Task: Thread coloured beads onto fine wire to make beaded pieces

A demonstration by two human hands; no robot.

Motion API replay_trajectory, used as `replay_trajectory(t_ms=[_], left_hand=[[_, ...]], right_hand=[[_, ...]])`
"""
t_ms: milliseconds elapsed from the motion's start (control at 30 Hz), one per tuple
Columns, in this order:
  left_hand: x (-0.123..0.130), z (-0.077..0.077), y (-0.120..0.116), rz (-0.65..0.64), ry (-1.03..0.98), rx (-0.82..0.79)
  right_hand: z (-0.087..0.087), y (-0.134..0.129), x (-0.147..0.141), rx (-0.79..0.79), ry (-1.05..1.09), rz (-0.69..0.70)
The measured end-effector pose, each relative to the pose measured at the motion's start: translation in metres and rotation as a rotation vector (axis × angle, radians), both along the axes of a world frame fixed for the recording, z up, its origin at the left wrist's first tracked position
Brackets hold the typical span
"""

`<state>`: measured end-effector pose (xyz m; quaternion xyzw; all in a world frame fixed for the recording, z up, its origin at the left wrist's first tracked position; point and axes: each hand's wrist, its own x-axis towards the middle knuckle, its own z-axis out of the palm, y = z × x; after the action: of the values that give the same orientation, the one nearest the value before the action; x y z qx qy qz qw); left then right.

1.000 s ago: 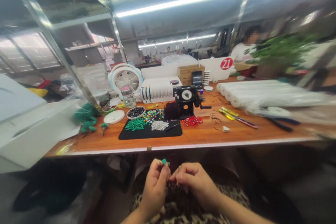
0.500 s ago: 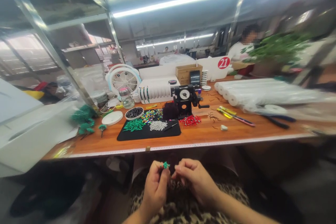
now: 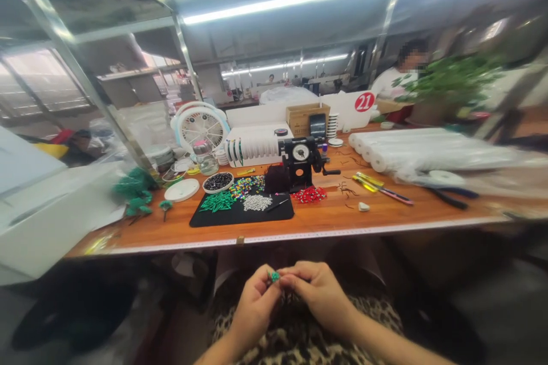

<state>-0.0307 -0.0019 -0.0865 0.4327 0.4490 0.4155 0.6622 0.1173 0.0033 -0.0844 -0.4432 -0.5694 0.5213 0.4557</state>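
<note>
"Left hand (image 3: pixel 256 309) doing what?"

"Curled, pinching a small teal beaded cluster (image 3: pixel 274 276) at its fingertips. Right hand (image 3: pixel 319 291) closes on it from the other side."

"Where's the cluster?"

"Between them, high over the leopard-print fabric (image 3: pixel 377 313) on the lap, nearer the left hand. Its long axis is too small to tell."

"Further out?"

"Wooden table edge (image 3: pixel 342 229), then a black mat (image 3: pixel 205 219) with green tube beads (image 3: pixel 217 201) and white beads (image 3: pixel 257 202), red beads (image 3: pixel 309 194) beside it, and a black hand-crank winder (image 3: pixel 299 157) behind."
</note>
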Motion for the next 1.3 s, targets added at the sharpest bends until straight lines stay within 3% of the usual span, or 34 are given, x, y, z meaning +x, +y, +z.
replay_trajectory(t_ms=[133, 267, 433, 500, 600, 700, 833, 1000, 1167, 1300], left_hand=[[0.001, -0.002, -0.001, 0.087, -0.031, -0.028], [0.003, -0.001, -0.001, 0.126, -0.004, 0.029], [0.002, 0.002, 0.003, 0.327, -0.108, -0.047], [0.001, 0.005, 0.005, 0.358, -0.162, -0.048], [0.002, 0.007, 0.006, 0.236, -0.206, -0.096], [0.005, 0.004, 0.006, 0.075, -0.219, -0.151], [0.008, -0.003, 0.006, -0.049, -0.238, -0.171], [0.007, -0.004, 0.006, 0.04, -0.228, -0.163], [0.004, -0.007, 0.006, 0.012, -0.09, -0.089], [0.002, -0.013, 0.005, -0.082, -0.077, -0.083]], right_hand=[[-0.006, -0.002, -0.002, 0.072, -0.161, 0.001], [-0.011, -0.002, -0.004, 0.124, -0.298, 0.122], [-0.008, -0.003, 0.0, 0.144, -0.178, 0.33], [-0.005, -0.004, 0.003, 0.113, -0.059, 0.348], [-0.003, -0.001, 0.005, 0.008, 0.071, 0.157], [-0.001, 0.005, 0.002, -0.053, 0.071, -0.017], [0.0, 0.008, -0.001, -0.037, 0.064, -0.03], [-0.001, 0.001, 0.0, 0.054, 0.043, 0.018], [-0.001, 0.005, 0.001, 0.013, 0.066, -0.134], [0.0, 0.007, -0.002, -0.053, 0.072, -0.006]])
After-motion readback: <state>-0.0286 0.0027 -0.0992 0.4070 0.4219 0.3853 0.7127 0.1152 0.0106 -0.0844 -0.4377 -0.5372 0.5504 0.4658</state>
